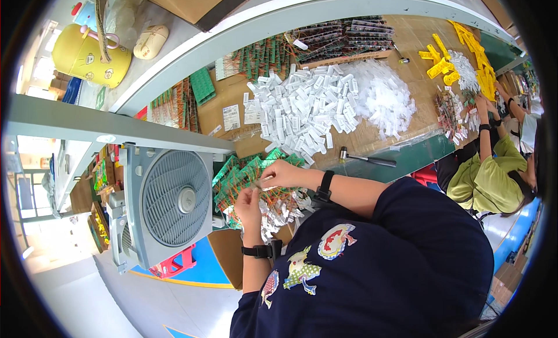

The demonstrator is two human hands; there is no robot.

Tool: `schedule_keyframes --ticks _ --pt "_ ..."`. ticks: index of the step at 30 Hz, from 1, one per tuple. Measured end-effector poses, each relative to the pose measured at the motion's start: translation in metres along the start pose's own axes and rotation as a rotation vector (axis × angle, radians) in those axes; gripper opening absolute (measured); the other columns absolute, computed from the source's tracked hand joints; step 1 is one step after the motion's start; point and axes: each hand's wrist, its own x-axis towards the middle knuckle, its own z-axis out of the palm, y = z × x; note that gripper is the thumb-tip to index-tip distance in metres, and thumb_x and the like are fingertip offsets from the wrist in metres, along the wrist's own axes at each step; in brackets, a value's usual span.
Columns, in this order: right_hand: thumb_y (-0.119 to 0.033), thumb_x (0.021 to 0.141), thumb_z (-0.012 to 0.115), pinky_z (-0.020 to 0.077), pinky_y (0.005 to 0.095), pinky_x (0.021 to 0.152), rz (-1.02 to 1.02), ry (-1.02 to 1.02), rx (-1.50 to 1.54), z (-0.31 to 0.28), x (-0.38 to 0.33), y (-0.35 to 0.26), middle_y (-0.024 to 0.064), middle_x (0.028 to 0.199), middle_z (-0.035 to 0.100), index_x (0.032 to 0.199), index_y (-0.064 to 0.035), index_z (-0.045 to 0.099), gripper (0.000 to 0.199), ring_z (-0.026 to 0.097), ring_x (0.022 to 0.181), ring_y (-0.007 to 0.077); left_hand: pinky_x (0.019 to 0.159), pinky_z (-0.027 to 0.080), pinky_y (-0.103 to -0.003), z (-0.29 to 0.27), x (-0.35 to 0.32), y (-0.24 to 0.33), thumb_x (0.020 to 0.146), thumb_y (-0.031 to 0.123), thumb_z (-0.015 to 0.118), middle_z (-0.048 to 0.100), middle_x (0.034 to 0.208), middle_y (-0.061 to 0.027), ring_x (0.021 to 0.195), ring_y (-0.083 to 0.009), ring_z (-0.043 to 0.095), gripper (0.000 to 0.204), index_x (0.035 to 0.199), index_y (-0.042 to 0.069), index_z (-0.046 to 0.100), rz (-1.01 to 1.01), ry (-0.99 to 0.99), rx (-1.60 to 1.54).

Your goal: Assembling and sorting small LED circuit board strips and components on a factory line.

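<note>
I'm looking down over my own dark sleeves, and both my hands meet just above a heap of green circuit boards [244, 172] at the near edge of the workbench [372, 143]. My left hand [249, 205] has its fingers curled narrow, pinching a small pale part [260, 186] at the fingertips; my right hand [283, 174] is closed down on that same little piece from the other side, thumb and forefinger nipped together, so the two hands touch around it. What exactly the part is I can't tell, it's too small. It sits right over the boards, with a litter of silvery-white bits [273, 213] spread below my wrists. Each wrist wears a black band. Further out on the bench lies a big pile of white plastic pieces [308, 108], and beside it a looser heap of clear white ones [386, 97]. A small hammer [366, 159] rests near the bench's edge, well apart from my hands. A grey box fan [168, 204] stands just to my left. Off to the right, another person in a green top [488, 178] reaches onto the bench near yellow parts [447, 62].
</note>
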Motion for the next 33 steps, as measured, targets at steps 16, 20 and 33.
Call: schedule_keyframes --ticks 16,20,33 --pt "-0.022 0.073 0.063 0.0473 0.0373 0.058 -0.038 0.389 -0.311 0.030 -0.006 -0.006 0.0158 0.071 0.063 0.083 -0.0092 0.070 0.018 0.060 0.059 0.0298 0.052 0.044 -0.027 0.024 -0.006 0.012 0.081 0.012 0.064 0.061 0.062 -0.0065 0.055 -0.0124 0.058 0.013 0.075 0.001 0.060 0.048 0.215 0.365" --pt "-0.021 0.073 0.071 0.0454 0.0284 0.055 0.061 -0.055 0.292 -0.015 0.000 0.019 0.0113 0.066 0.064 0.090 -0.0055 0.070 0.023 0.057 0.055 0.0125 0.052 0.041 -0.022 -0.009 0.016 -0.012 0.085 0.011 0.062 0.060 0.067 0.0005 0.057 -0.0061 0.053 0.011 0.082 0.000 0.061 -0.066 -0.248 -0.243" --pt "-0.020 0.074 0.061 0.0464 0.0420 0.059 -0.159 0.564 -0.243 0.043 -0.018 -0.015 0.0133 0.070 0.063 0.075 -0.0076 0.068 0.014 0.059 0.065 0.0329 0.051 0.043 -0.027 0.024 -0.008 0.023 0.085 0.014 0.060 0.062 0.065 -0.0082 0.055 -0.0105 0.057 0.016 0.080 -0.001 0.062 0.137 0.225 0.370"
